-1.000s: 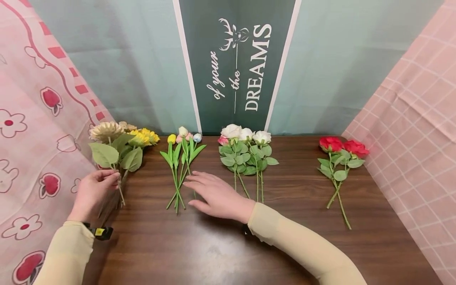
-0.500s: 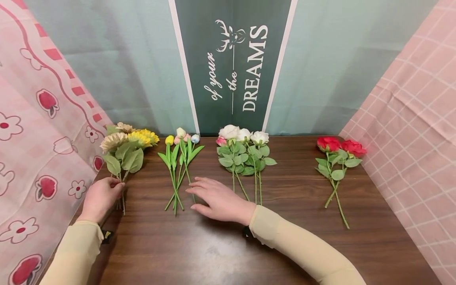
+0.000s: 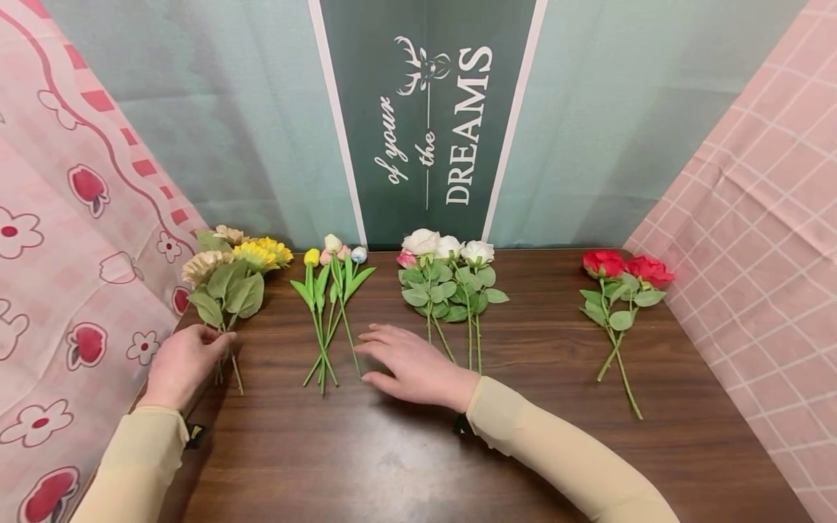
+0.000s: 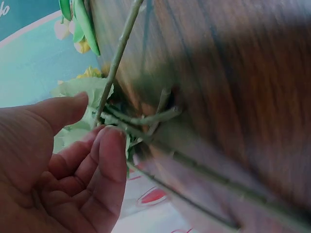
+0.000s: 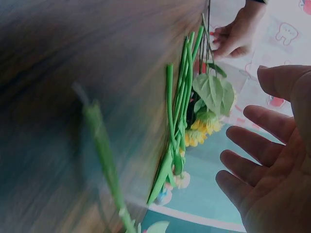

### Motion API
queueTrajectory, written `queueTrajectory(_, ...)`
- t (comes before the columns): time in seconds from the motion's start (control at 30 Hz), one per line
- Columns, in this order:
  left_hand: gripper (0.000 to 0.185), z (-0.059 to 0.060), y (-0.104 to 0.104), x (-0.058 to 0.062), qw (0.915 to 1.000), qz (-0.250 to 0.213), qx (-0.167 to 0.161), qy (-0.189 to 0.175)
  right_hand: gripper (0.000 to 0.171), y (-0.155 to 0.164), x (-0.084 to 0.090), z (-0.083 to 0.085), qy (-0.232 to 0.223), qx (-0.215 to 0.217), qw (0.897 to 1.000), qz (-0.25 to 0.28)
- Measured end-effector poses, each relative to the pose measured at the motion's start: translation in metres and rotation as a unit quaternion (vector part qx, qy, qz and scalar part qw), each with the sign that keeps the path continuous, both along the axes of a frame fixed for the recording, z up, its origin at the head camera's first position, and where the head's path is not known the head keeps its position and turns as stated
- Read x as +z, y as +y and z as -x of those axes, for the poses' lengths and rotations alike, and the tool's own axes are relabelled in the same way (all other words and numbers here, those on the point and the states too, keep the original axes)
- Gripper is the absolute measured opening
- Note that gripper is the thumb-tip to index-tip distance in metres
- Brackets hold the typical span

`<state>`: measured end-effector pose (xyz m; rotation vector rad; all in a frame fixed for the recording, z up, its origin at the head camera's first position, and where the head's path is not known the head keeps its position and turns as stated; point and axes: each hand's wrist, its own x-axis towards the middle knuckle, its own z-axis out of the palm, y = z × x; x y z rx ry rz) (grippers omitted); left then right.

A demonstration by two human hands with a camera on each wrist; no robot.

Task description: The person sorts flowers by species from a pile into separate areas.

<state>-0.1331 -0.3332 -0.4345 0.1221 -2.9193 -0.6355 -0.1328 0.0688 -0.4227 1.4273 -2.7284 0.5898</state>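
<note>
A bunch of beige and yellow sunflowers [image 3: 232, 272] lies at the table's left edge. My left hand [image 3: 186, 359] pinches its stems [image 4: 116, 63] between thumb and curled fingers [image 4: 109, 145]. A small bunch of tulips [image 3: 330, 290] lies to the right of it. My right hand [image 3: 408, 363] hovers flat just right of the tulip stems [image 5: 177, 121], its fingers [image 5: 243, 145] spread and holding nothing. White roses [image 3: 447, 280] lie just beyond that hand.
Two red roses [image 3: 621, 290] lie at the far right of the dark wooden table [image 3: 523, 450]. Pink patterned cloth [image 3: 59, 254] hangs on the left, pink checked cloth [image 3: 758, 240] on the right, and a green banner [image 3: 425, 123] stands behind.
The left hand has lowered the sunflower bunch onto the table and slid it rightward. The right hand has drifted a little to the right, off the tulip stems.
</note>
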Motion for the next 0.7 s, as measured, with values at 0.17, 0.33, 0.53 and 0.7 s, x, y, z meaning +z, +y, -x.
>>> queueTrajectory(0.17,0.043,0.001,0.009,0.017,0.9987,0.022,0.018,0.043,0.048,0.022,0.001,0.009,-0.001,-0.034,0.999,0.003)
queueTrajectory(0.33,0.042,0.006,0.035,0.029,0.9954,0.027,-0.022,0.089,0.048,0.054,0.002,0.019,0.004,-0.082,0.996,0.019)
queueTrajectory(0.53,0.057,0.011,0.096,0.022,0.9747,0.047,-0.165,0.144,0.044,0.108,0.002,0.03,-0.012,-0.172,0.984,0.05)
queueTrajectory(0.7,0.07,0.01,0.171,0.008,0.9359,0.089,-0.316,0.127,0.035,0.173,-0.004,0.036,-0.03,-0.289,0.954,0.076)
